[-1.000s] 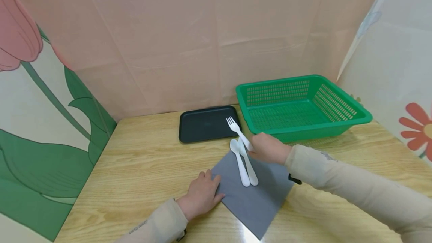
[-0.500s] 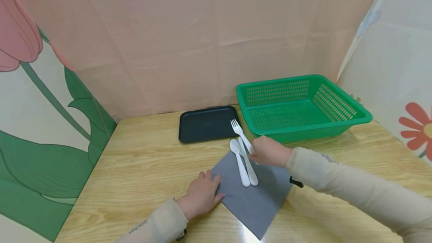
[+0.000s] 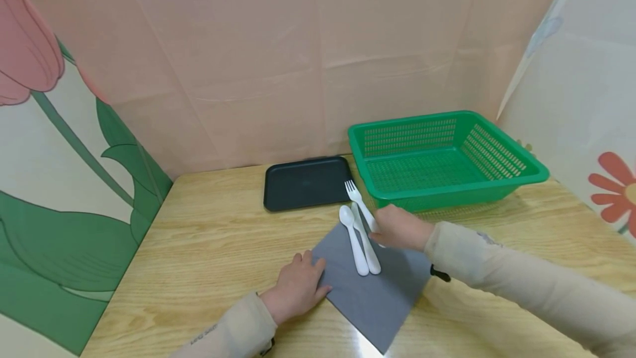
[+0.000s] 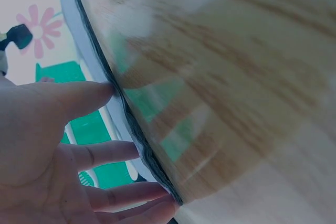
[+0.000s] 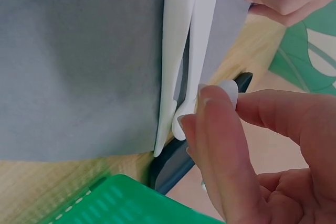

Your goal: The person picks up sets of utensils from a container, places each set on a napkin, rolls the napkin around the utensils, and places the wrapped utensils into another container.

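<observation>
A white fork (image 3: 366, 212) is pinched by its handle in my right hand (image 3: 401, 227), its tines pointing away toward the black tray. Below it a grey cloth napkin (image 3: 367, 303) lies with one corner toward me. Side by side on the napkin are a white spoon (image 3: 355, 245) and a white knife (image 3: 370, 252); in the right wrist view the knife (image 5: 176, 40) lies nearer the basket side. My left hand (image 3: 297, 285) rests at the napkin's left edge, and in the left wrist view its fingertips (image 4: 126, 151) touch that edge.
Behind the napkin lies a black tray (image 3: 303, 185) on the wooden table (image 3: 213, 247). A green slotted basket (image 3: 447, 192) stands to its right, close beyond my right hand. A pink cloth backdrop (image 3: 248, 70) hangs along the table's back edge.
My right hand has moved slightly toward me and to the right with the fork, lowering it nearer the napkin beside the knife. My left hand has stayed in place.
</observation>
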The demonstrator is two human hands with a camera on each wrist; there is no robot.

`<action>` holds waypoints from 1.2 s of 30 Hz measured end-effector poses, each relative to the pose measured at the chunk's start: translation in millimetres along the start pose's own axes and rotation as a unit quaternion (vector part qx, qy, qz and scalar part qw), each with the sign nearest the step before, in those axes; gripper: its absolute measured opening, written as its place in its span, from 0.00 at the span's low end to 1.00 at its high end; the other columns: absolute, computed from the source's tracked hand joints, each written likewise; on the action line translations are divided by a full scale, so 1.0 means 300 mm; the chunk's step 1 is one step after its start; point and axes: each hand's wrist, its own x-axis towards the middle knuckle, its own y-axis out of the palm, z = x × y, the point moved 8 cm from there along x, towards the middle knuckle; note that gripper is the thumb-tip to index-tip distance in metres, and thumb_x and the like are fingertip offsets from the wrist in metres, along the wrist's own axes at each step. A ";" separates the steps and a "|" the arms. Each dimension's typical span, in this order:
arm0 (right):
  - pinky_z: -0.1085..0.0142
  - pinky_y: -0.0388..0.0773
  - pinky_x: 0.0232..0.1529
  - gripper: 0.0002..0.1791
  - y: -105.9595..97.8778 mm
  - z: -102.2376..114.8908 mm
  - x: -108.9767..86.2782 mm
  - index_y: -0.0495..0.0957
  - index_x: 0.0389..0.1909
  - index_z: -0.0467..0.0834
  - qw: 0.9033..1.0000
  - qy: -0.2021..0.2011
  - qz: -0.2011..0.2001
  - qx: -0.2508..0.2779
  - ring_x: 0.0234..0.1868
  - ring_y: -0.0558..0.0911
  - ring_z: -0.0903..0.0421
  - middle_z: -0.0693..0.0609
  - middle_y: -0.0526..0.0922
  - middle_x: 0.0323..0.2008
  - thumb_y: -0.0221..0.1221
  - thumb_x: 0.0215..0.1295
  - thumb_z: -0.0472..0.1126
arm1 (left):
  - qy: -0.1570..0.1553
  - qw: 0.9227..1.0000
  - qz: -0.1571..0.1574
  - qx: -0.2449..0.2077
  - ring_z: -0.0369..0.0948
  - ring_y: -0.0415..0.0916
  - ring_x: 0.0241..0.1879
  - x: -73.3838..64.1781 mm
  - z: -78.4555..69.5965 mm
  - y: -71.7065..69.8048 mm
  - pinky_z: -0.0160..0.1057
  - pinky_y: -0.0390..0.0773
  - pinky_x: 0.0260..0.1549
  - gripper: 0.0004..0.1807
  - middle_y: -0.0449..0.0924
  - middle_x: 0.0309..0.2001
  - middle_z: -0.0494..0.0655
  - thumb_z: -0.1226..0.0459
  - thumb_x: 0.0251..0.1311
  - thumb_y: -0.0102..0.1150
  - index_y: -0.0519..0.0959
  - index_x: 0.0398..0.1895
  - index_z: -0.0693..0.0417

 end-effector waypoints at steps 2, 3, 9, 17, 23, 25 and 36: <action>0.72 0.63 0.16 0.18 0.007 -0.004 -0.002 0.67 0.12 0.44 1.000 0.002 0.003 0.003 0.13 0.66 0.63 0.56 0.67 0.09 0.59 0.59 0.38 | 0.000 1.000 0.000 0.000 0.43 0.69 0.33 0.000 0.000 0.001 0.38 0.69 0.19 0.21 0.71 0.37 0.51 0.47 0.57 0.57 0.72 0.43 0.52; 0.72 0.63 0.16 0.20 0.009 -0.005 -0.004 0.66 0.10 0.45 1.000 -0.001 0.001 0.000 0.12 0.66 0.63 0.56 0.66 0.09 0.60 0.59 0.38 | 0.000 1.000 0.000 0.000 0.43 0.69 0.33 0.001 0.000 0.001 0.38 0.69 0.20 0.21 0.71 0.37 0.51 0.47 0.57 0.57 0.72 0.43 0.52; 0.71 0.64 0.16 0.19 0.023 -0.012 -0.008 0.67 0.11 0.45 1.000 -0.004 -0.006 -0.008 0.13 0.67 0.62 0.55 0.69 0.09 0.60 0.58 0.39 | 0.001 1.000 -0.001 0.003 0.43 0.70 0.33 0.000 -0.002 0.001 0.38 0.70 0.20 0.21 0.71 0.37 0.51 0.47 0.57 0.57 0.72 0.43 0.52; 0.72 0.64 0.16 0.20 0.042 -0.018 -0.022 0.65 0.10 0.46 1.000 0.001 -0.002 0.016 0.12 0.67 0.63 0.55 0.68 0.09 0.60 0.58 0.38 | 0.000 1.000 -0.003 0.004 0.43 0.70 0.33 -0.002 -0.004 -0.002 0.38 0.69 0.19 0.21 0.71 0.36 0.51 0.47 0.57 0.58 0.72 0.43 0.52; 0.72 0.64 0.15 0.19 0.055 -0.019 -0.028 0.67 0.10 0.45 1.000 0.010 0.007 0.024 0.10 0.70 0.62 0.54 0.71 0.07 0.60 0.59 0.38 | -0.002 1.000 0.002 0.001 0.44 0.70 0.34 -0.002 -0.003 0.001 0.39 0.70 0.20 0.21 0.71 0.37 0.51 0.47 0.57 0.58 0.72 0.43 0.52; 0.72 0.64 0.15 0.20 0.058 -0.020 -0.028 0.67 0.09 0.45 1.000 0.011 0.007 0.021 0.10 0.69 0.63 0.54 0.71 0.07 0.60 0.59 0.38 | -0.003 1.000 0.006 -0.002 0.44 0.70 0.34 -0.002 -0.001 0.002 0.39 0.70 0.21 0.21 0.71 0.38 0.51 0.47 0.57 0.57 0.72 0.43 0.52; 0.72 0.66 0.14 0.19 0.092 -0.034 -0.034 0.69 0.10 0.45 0.998 0.040 0.033 0.031 0.07 0.69 0.63 0.54 0.70 0.06 0.59 0.60 0.38 | -0.001 1.000 0.004 -0.009 0.44 0.70 0.34 0.000 -0.001 -0.003 0.39 0.70 0.20 0.19 0.71 0.37 0.51 0.47 0.57 0.57 0.72 0.41 0.51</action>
